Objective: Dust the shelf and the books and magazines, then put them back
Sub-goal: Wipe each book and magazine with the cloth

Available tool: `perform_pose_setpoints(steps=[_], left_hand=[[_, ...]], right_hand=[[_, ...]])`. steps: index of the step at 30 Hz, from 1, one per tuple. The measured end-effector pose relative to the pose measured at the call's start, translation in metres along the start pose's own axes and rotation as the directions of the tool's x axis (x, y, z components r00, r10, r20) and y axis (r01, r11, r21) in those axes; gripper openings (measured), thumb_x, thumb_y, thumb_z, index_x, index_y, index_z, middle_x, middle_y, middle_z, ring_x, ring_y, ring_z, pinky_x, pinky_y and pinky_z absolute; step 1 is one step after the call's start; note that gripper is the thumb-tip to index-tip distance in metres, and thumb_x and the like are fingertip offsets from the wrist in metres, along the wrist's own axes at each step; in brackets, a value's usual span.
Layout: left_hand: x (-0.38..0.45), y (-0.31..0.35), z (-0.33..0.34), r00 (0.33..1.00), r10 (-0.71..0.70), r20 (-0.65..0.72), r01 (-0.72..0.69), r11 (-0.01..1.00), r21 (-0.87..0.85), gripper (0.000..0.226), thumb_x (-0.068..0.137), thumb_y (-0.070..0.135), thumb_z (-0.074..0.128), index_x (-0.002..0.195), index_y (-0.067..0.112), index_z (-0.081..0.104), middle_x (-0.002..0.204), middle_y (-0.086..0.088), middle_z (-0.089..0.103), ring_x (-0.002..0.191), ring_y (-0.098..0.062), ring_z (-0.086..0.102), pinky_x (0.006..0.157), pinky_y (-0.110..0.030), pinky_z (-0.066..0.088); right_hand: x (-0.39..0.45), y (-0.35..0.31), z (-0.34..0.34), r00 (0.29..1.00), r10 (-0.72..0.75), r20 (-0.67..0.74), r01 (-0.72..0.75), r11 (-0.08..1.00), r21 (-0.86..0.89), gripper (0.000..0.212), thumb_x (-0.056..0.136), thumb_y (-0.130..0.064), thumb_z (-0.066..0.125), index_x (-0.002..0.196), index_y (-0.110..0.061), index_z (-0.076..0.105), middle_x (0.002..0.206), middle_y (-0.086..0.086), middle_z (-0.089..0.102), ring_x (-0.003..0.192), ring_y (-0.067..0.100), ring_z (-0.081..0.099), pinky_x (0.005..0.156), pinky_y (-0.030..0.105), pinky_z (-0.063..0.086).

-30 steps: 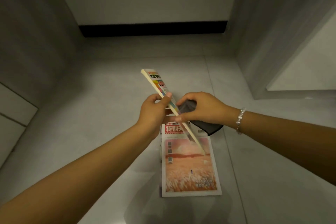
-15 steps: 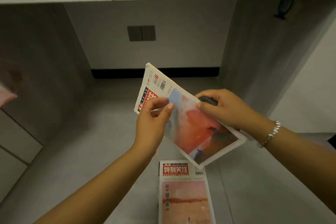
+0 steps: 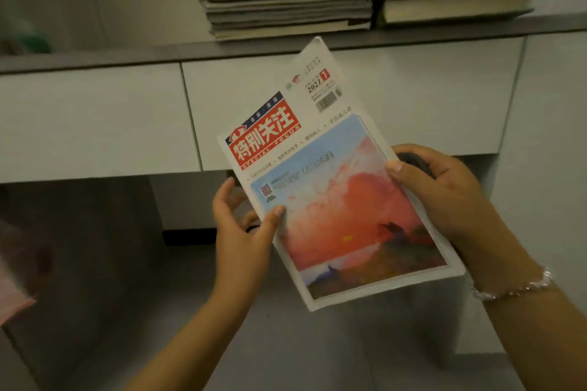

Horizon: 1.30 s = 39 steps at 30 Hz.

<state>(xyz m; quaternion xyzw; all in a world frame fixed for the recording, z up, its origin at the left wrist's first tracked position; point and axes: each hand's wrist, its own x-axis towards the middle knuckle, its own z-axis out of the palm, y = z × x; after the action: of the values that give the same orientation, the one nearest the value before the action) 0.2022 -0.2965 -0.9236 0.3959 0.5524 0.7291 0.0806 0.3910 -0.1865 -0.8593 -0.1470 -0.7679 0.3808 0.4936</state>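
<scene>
- My left hand (image 3: 241, 228) pinches the magazine (image 3: 330, 174) at its left edge, thumb on the cover.
- My right hand (image 3: 441, 190) grips its right edge plus a dark cloth (image 3: 413, 159).
- I hold it tilted just below the shelf (image 3: 127, 55), where stacked magazines (image 3: 286, 6) lie.

One magazine (image 3: 330, 174) is held at the frame's centre, between two hands: the left hand (image 3: 241, 225) and the right hand (image 3: 444, 190). One stack of magazines (image 3: 287, 5) and one thick book (image 3: 457, 5) lie on the one shelf (image 3: 95, 57) across the top. Two drawer fronts (image 3: 95, 120) show below it. One bracelet (image 3: 511, 289) sits at lower right
</scene>
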Motion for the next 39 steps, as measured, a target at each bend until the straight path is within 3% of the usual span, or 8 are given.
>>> perform_pose_setpoints(steps=[7, 11, 13, 17, 20, 23, 28, 39], left_hand=[[0.027, 0.049, 0.041, 0.99, 0.038, 0.136, -0.025, 0.995, -0.094, 0.055, 0.073, 0.034, 0.065, 0.124, 0.029, 0.045, 0.111, 0.014, 0.064, 0.098, 0.001, 0.064, 0.067, -0.018, 0.056], [0.04, 0.069, 0.064, 0.959, 0.102, 0.266, -0.093, 0.995, -0.048, 0.045, 0.073, 0.041, 0.061, 0.115, 0.028, 0.053, 0.105, 0.01, 0.067, 0.093, -0.002, 0.066, 0.068, -0.017, 0.055], [0.042, 0.076, 0.078, 0.923, 0.116, 0.367, -0.111, 0.993, -0.035, 0.042, 0.076, 0.043, 0.057, 0.115, 0.027, 0.056, 0.103, 0.008, 0.07, 0.093, -0.007, 0.067, 0.071, -0.023, 0.056], [0.049, 0.097, 0.104, 0.857, 0.113, 0.502, -0.077, 0.993, -0.092, 0.035, 0.087, 0.034, 0.051, 0.116, 0.016, 0.053, 0.098, -0.005, 0.072, 0.076, -0.026, 0.071, 0.042, -0.028, 0.051], [0.063, 0.113, 0.127, 0.882, 0.16, 0.443, -0.13, 0.987, -0.099, 0.026, 0.098, 0.026, 0.044, 0.114, 0.008, 0.052, 0.089, -0.007, 0.073, 0.055, -0.024, 0.067, 0.036, -0.023, 0.041], [0.073, 0.128, 0.149, 0.918, 0.163, 0.362, -0.117, 0.982, -0.145, 0.024, 0.101, 0.021, 0.042, 0.112, 0.001, 0.051, 0.083, -0.006, 0.072, 0.046, -0.019, 0.06, 0.035, -0.022, 0.036], [0.084, 0.16, 0.181, 0.933, 0.123, 0.339, -0.032, 0.964, -0.263, 0.019, 0.102, 0.018, 0.04, 0.116, 0.007, 0.049, 0.086, -0.003, 0.07, 0.045, -0.014, 0.06, 0.035, -0.02, 0.036], [0.107, 0.19, 0.212, 0.895, -0.067, 0.441, 0.246, 0.899, -0.363, 0.021, 0.095, 0.019, 0.057, 0.113, 0.008, 0.056, 0.089, -0.005, 0.069, 0.054, -0.009, 0.066, 0.04, -0.016, 0.044]], right_hand=[[0.024, -0.029, -0.036, 0.976, 0.005, -0.218, 0.022, 0.992, 0.121, 0.023, 0.095, -0.02, 0.05, 0.083, -0.033, 0.064, 0.073, -0.021, 0.067, 0.064, -0.001, 0.064, 0.049, 0.015, 0.049], [0.033, -0.034, -0.065, 0.936, 0.08, -0.344, -0.004, 0.976, 0.218, 0.021, 0.094, -0.026, 0.053, 0.083, -0.033, 0.069, 0.08, -0.007, 0.07, 0.074, 0.018, 0.068, 0.056, 0.037, 0.056], [0.037, -0.039, -0.08, 0.909, 0.125, -0.397, -0.001, 0.955, 0.298, 0.015, 0.094, -0.026, 0.052, 0.09, -0.024, 0.067, 0.079, -0.003, 0.068, 0.068, 0.017, 0.068, 0.047, 0.032, 0.053], [0.051, -0.05, -0.108, 0.866, 0.146, -0.478, 0.011, 0.951, 0.31, 0.015, 0.094, -0.024, 0.052, 0.09, -0.019, 0.066, 0.067, -0.012, 0.068, 0.058, 0.007, 0.067, 0.044, 0.029, 0.054], [0.068, -0.057, -0.129, 0.86, 0.175, -0.478, -0.006, 0.943, 0.334, 0.015, 0.093, -0.026, 0.055, 0.094, -0.018, 0.068, 0.082, -0.002, 0.072, 0.072, 0.02, 0.07, 0.064, 0.043, 0.059], [0.079, -0.067, -0.149, 0.887, 0.189, -0.422, -0.038, 0.939, 0.341, 0.014, 0.093, -0.023, 0.057, 0.096, -0.015, 0.068, 0.093, 0.007, 0.073, 0.076, 0.022, 0.071, 0.062, 0.037, 0.058], [0.079, -0.073, -0.171, 0.907, 0.174, -0.383, -0.04, 0.942, 0.332, 0.026, 0.086, -0.039, 0.061, 0.092, -0.017, 0.071, 0.083, 0.002, 0.074, 0.073, 0.015, 0.071, 0.06, 0.026, 0.056], [0.103, -0.056, -0.168, 0.863, 0.187, -0.469, -0.119, 0.978, 0.172, 0.036, 0.083, -0.049, 0.063, 0.088, -0.014, 0.071, 0.091, 0.006, 0.072, 0.089, 0.021, 0.067, 0.08, 0.036, 0.055]])
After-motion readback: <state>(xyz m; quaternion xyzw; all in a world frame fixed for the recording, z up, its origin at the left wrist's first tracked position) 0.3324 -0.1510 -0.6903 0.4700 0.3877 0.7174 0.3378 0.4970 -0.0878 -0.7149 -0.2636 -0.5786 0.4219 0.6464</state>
